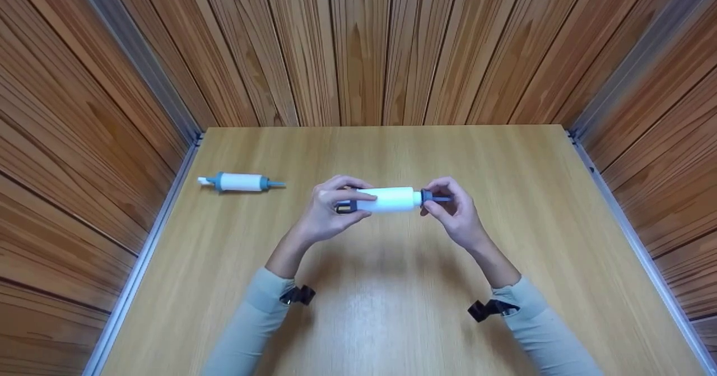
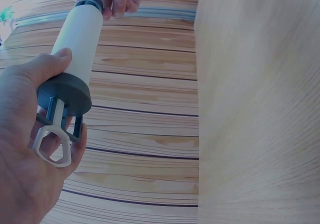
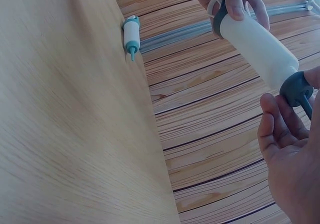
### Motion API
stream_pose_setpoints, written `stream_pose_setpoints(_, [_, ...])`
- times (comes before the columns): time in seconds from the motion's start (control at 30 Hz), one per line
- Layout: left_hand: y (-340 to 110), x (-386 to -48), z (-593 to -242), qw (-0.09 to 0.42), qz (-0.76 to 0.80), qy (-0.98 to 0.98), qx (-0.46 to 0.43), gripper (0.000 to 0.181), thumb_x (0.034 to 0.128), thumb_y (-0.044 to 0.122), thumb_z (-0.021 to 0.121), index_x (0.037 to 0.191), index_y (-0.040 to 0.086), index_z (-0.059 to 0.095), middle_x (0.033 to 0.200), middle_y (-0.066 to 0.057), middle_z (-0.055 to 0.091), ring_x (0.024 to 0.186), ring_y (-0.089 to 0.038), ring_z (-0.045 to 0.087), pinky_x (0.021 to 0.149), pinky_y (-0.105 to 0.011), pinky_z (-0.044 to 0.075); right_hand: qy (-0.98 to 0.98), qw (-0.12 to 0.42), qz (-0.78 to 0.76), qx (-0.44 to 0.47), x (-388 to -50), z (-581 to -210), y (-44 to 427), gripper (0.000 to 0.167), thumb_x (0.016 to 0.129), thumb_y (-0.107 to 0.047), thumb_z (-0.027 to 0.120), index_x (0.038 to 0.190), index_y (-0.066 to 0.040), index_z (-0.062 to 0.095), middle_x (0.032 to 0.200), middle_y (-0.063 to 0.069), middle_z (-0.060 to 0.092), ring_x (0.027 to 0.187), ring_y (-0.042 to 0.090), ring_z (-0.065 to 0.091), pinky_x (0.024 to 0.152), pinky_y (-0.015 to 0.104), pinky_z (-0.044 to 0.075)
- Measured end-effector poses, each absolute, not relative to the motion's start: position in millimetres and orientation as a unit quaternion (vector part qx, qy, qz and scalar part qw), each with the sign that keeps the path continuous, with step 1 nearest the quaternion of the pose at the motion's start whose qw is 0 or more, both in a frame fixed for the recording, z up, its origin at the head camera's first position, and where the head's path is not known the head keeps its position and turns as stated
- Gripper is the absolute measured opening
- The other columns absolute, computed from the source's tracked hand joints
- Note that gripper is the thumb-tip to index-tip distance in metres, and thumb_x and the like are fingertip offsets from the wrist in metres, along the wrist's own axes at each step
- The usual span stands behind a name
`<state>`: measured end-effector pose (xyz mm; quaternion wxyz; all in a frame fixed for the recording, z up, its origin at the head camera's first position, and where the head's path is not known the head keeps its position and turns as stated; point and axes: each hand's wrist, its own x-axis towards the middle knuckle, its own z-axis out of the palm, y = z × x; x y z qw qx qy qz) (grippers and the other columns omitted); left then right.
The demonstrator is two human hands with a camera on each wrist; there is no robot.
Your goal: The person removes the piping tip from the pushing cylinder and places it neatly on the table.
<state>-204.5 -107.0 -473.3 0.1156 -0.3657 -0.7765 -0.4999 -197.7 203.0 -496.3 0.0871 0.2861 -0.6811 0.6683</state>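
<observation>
A large white-barrelled syringe (image 1: 386, 199) with dark grey-blue ends is held level above the table, between both hands. My left hand (image 1: 330, 210) grips the barrel by its handle end, thumb on the white wall. A white plunger ring (image 2: 66, 151) sticks out past the dark collar (image 2: 65, 94) beside that palm. With thumb and fingertips, my right hand (image 1: 458, 216) pinches the dark nozzle cap (image 3: 295, 88) at the other end. A narrower white neck shows next to this cap; whether the cap is fully seated, I cannot tell.
A second, smaller-looking syringe with teal ends (image 1: 241, 182) lies on the wooden table (image 1: 358, 309) at the back left. Wood-panelled walls (image 1: 358, 51) with metal rails (image 1: 143, 258) enclose the back and sides. Each wrist wears a small black camera (image 1: 305, 295).
</observation>
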Motion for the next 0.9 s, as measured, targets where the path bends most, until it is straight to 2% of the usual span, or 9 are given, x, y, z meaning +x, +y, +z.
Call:
stream_pose_setpoints(0.27, [-111.1,-208.5,-476.6,0.110,-0.497,-0.787,-0.349,0.027,0.0938,0.004,0.090,0.120,0.006,0.087,0.136,-0.020,0.077,0.131,-0.041,0.072,0.105,-0.055,0.068,-0.672,0.109,0.667,0.303,-199.6,-499.5,208.2,0.024,0.100,0.021,0.058,0.123,0.023,0.054,0.107,-0.009,0.072,0.093,0.005,0.075,0.082,0.019,0.065])
stream_pose_setpoints(0.53, [-110.1,-218.8,-478.0,0.096,-0.525,-0.776,-0.336,0.025,0.0927,0.001,0.090,0.118,0.003,0.087,0.134,-0.021,0.077,0.130,-0.042,0.071,0.105,-0.054,0.068,-0.670,0.120,0.672,0.293,-198.3,-500.7,213.4,0.023,0.098,0.022,0.058,0.121,0.024,0.054,0.107,-0.009,0.072,0.095,0.004,0.073,0.082,0.018,0.062])
stream_pose_setpoints(0.9, [-114.3,-237.2,-472.2,0.078,-0.523,-0.789,-0.313,0.027,0.0942,0.001,0.089,0.121,0.005,0.086,0.136,-0.020,0.076,0.136,-0.041,0.068,0.111,-0.058,0.064,-0.671,0.122,0.668,0.297,-197.5,-500.4,217.4,0.024,0.097,0.023,0.058,0.121,0.025,0.054,0.108,-0.010,0.072,0.097,0.004,0.073,0.084,0.017,0.062])
